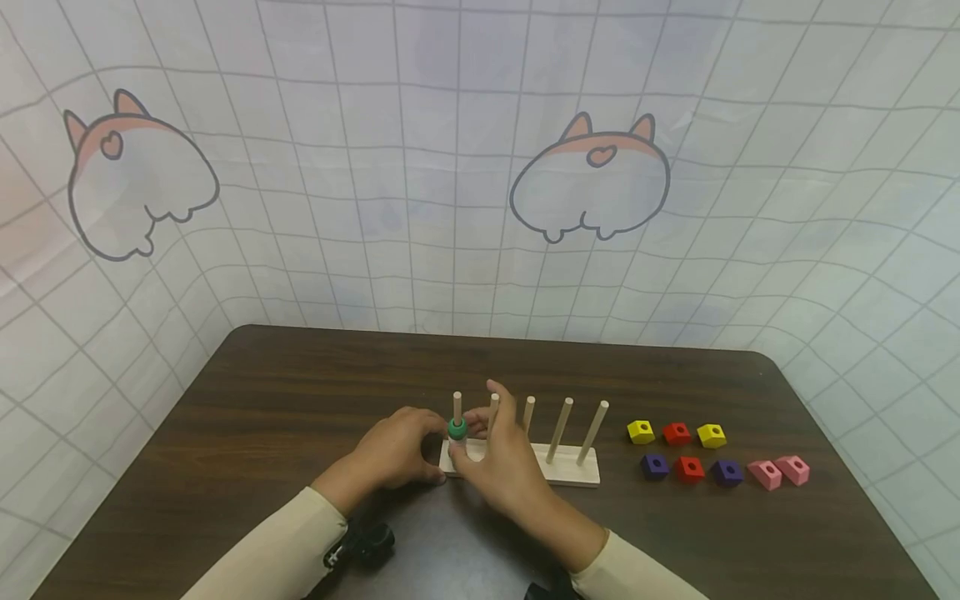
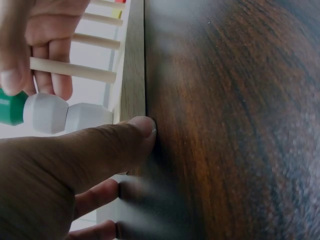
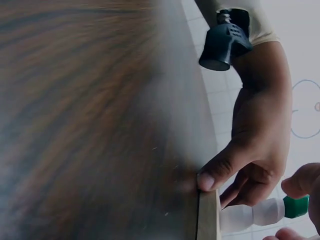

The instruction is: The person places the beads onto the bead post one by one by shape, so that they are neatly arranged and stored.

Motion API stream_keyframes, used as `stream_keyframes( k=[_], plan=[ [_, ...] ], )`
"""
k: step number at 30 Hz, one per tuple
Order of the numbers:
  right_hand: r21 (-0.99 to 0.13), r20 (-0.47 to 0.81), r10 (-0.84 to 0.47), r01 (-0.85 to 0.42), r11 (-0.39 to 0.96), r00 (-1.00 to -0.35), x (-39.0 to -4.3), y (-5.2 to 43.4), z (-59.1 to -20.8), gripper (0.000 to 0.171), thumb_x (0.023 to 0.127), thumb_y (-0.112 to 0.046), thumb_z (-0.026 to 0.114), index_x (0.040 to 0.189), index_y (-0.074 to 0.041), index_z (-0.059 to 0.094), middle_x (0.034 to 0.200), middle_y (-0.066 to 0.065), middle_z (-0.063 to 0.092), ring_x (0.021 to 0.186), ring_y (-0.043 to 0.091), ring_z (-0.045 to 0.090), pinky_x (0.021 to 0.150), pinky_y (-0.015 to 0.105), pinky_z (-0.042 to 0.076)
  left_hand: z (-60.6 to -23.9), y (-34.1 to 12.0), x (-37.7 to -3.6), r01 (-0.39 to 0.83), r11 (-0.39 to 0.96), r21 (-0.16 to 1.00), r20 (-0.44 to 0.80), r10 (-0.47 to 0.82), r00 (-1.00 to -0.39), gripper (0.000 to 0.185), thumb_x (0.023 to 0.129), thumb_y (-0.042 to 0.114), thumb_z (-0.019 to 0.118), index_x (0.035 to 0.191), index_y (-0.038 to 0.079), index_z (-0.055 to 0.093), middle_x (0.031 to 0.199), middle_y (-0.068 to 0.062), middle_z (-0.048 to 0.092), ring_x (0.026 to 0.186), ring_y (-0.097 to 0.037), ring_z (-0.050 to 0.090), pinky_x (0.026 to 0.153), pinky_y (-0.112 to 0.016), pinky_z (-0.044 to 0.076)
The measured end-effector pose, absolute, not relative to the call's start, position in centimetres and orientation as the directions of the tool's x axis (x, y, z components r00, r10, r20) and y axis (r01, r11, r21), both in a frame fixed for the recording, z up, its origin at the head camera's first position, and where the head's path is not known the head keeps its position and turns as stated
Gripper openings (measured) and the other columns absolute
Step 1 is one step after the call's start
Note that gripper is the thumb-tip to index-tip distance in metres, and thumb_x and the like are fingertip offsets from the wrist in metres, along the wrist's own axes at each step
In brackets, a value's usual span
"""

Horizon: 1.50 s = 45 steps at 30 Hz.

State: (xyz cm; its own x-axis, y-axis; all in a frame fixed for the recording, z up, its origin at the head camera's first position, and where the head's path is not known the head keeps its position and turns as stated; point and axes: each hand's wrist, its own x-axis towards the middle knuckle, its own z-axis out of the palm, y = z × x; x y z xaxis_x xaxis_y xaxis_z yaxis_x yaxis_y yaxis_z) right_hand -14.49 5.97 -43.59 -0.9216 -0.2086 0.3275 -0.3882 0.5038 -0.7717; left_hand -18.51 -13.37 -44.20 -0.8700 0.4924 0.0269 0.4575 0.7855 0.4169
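Note:
A wooden peg board (image 1: 572,473) with a row of several upright pegs stands on the table. My left hand (image 1: 396,448) grips its left end, thumb (image 2: 142,127) against the near edge and fingers around the far side. Two white beads (image 2: 46,114) sit stacked on the leftmost peg, with a green bead (image 1: 457,430) on top of them. Around that stack is my right hand (image 1: 510,468), its thumb and fingers spread on either side of the green bead. A gap shows between them and the bead in the right wrist view.
To the right of the board lie loose blocks with holes: yellow (image 1: 641,432), red (image 1: 677,433), purple (image 1: 655,466) and pink (image 1: 792,469). The dark wooden table (image 1: 225,450) meets a white gridded curtain (image 1: 450,275) at its far edge.

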Motion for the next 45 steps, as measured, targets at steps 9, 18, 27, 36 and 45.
stream_keyframes(
  k=[9, 18, 27, 36, 45],
  plan=[
    [-0.721, 0.243, -0.342, -0.405, 0.563, -0.908, -13.3, 7.7, -43.9, 0.095, 0.088, -0.018, 0.081, 0.157, 0.002, 0.018, 0.154, 0.021, 0.044, 0.134, 0.031, 0.053, 0.106, 0.047, 0.047, -44.3, -13.4, -18.5, 0.462, 0.791, 0.402, 0.024, 0.495, -0.869, 0.049, 0.069, 0.029, 0.096, 0.111, 0.017, 0.074, 0.120, 0.000, 0.070, 0.120, -0.030, 0.059, 0.096, -0.053, 0.051],
    [-0.652, 0.141, -0.453, -0.427, 0.627, -0.880, -11.9, 10.2, -44.4, 0.102, 0.088, -0.024, 0.080, 0.159, 0.003, 0.012, 0.145, 0.025, 0.052, 0.127, 0.037, 0.058, 0.106, 0.051, 0.046, -44.3, -13.5, -18.4, 0.459, 0.799, 0.389, 0.022, 0.490, -0.871, 0.050, 0.068, 0.031, 0.096, 0.111, 0.017, 0.074, 0.121, -0.001, 0.070, 0.120, -0.029, 0.059, 0.096, -0.051, 0.051],
    [-0.543, 0.172, -0.541, -0.538, 0.645, -0.823, -11.2, 13.6, -44.8, 0.071, 0.090, -0.022, 0.077, 0.150, -0.007, 0.043, 0.142, 0.010, 0.058, 0.131, 0.025, 0.054, 0.108, 0.049, 0.045, -44.0, -13.4, -18.3, 0.446, 0.802, 0.397, 0.011, 0.482, -0.876, 0.048, 0.069, 0.029, 0.096, 0.109, 0.016, 0.074, 0.122, -0.002, 0.070, 0.122, -0.031, 0.059, 0.097, -0.052, 0.050],
    [-0.445, 0.204, -0.549, -0.577, 0.685, -0.810, -11.1, 18.4, -45.0, 0.045, 0.090, -0.018, 0.078, 0.131, -0.010, 0.061, 0.130, 0.002, 0.064, 0.123, 0.022, 0.060, 0.101, 0.046, 0.050, -44.1, -13.2, -18.4, 0.441, 0.808, 0.391, 0.010, 0.475, -0.880, 0.048, 0.069, 0.030, 0.095, 0.110, 0.017, 0.073, 0.121, -0.001, 0.069, 0.123, -0.031, 0.058, 0.096, -0.052, 0.051],
    [-0.369, 0.257, -0.524, -0.583, 0.724, -0.812, -11.1, 22.7, -45.0, 0.037, 0.090, -0.018, 0.079, 0.125, -0.015, 0.067, 0.121, -0.003, 0.068, 0.112, 0.020, 0.065, 0.092, 0.043, 0.055, -44.2, -13.3, -18.6, 0.448, 0.800, 0.399, 0.014, 0.483, -0.876, 0.049, 0.069, 0.030, 0.095, 0.110, 0.016, 0.073, 0.121, -0.002, 0.069, 0.123, -0.032, 0.058, 0.097, -0.053, 0.050]
  ],
)
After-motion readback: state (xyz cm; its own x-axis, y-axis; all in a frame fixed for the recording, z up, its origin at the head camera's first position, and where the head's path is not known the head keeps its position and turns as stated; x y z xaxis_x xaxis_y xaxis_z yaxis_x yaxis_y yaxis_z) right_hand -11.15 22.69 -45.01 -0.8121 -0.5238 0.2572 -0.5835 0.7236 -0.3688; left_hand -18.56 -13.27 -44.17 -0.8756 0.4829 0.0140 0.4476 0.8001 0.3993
